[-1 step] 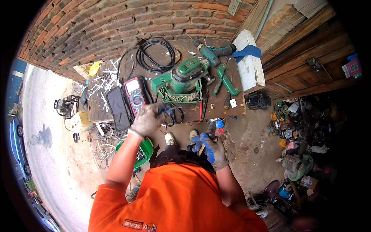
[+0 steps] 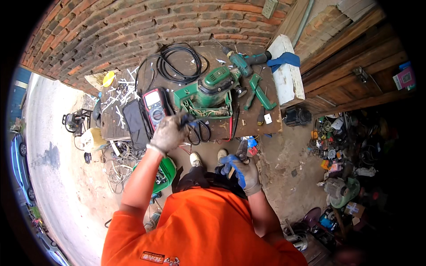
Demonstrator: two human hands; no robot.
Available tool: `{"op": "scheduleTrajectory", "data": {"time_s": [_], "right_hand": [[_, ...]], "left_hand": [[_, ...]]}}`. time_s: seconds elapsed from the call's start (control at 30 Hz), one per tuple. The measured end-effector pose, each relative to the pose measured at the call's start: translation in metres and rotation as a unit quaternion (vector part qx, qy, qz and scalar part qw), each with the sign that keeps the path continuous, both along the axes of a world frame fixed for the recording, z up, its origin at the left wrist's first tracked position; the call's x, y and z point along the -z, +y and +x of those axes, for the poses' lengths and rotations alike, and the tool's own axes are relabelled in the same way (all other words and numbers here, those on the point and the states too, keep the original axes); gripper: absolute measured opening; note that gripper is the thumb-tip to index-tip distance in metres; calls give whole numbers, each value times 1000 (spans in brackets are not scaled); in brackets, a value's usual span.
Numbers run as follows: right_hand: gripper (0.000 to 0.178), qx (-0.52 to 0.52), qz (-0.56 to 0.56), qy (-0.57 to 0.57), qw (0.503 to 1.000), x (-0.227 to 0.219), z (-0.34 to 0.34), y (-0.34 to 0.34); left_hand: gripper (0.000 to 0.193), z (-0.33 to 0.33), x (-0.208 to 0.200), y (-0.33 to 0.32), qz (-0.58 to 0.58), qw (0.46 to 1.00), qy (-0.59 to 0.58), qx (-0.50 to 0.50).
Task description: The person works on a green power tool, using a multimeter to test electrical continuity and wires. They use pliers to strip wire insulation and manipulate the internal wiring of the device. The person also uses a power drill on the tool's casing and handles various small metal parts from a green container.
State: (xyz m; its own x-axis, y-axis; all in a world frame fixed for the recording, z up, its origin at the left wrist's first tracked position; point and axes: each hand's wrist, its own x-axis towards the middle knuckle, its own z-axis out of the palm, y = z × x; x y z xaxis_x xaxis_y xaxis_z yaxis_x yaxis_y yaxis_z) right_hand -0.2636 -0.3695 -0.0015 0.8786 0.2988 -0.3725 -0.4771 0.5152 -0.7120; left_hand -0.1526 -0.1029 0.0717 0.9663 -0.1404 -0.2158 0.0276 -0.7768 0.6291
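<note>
My left hand (image 2: 167,134), in a pale work glove with dark fingertips, is closed at the front edge of the workbench. Its fingers pinch a black cord (image 2: 202,133) that hangs in a loop beside them. My right hand (image 2: 246,174), in a grey and blue glove, grips pliers (image 2: 242,150) with dark jaws pointing away from me, in front of the bench. Just beyond my left hand lies a red and grey multimeter (image 2: 155,106). A green power tool (image 2: 208,94) with its handle housing opened and wires exposed rests at the bench's middle.
Coiled black cable (image 2: 184,62) lies at the back. A cordless drill (image 2: 239,62), a green housing piece (image 2: 259,92) and a screwdriver (image 2: 261,117) are at the right. White scraps and a black pouch (image 2: 135,124) lie left. A green bin (image 2: 166,174) stands below; parts clutter the right floor.
My left hand has shifted very slightly left, the fingers turning a little. My right hand and the things on the bench look the same.
</note>
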Motion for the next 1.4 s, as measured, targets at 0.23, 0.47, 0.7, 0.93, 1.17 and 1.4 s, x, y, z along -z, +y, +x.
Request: {"op": "scheduleTrajectory", "data": {"time_s": [0.23, 0.47, 0.7, 0.93, 1.17, 1.4], "right_hand": [[24, 39, -43, 35, 998, -22, -9, 7], [23, 41, -58, 24, 997, -14, -16, 4], [44, 19, -54, 5, 998, -15, -12, 6], [63, -99, -72, -28, 992, -19, 2, 27], [59, -162, -167, -118, 966, -31, 14, 38], [50, -148, -142, -115, 972, -46, 22, 47]], "left_hand": [[26, 39, -4, 1, 24, 995, -76, 57], [33, 38, 3, 6, 21, 998, -28, 47], [36, 18, 5, 10, 19, 999, -42, 29], [34, -30, -15, -11, -165, 984, -11, 61], [34, -46, -7, -16, -102, 981, -79, 147], [29, -43, -13, -19, -87, 981, -20, 175]]}}
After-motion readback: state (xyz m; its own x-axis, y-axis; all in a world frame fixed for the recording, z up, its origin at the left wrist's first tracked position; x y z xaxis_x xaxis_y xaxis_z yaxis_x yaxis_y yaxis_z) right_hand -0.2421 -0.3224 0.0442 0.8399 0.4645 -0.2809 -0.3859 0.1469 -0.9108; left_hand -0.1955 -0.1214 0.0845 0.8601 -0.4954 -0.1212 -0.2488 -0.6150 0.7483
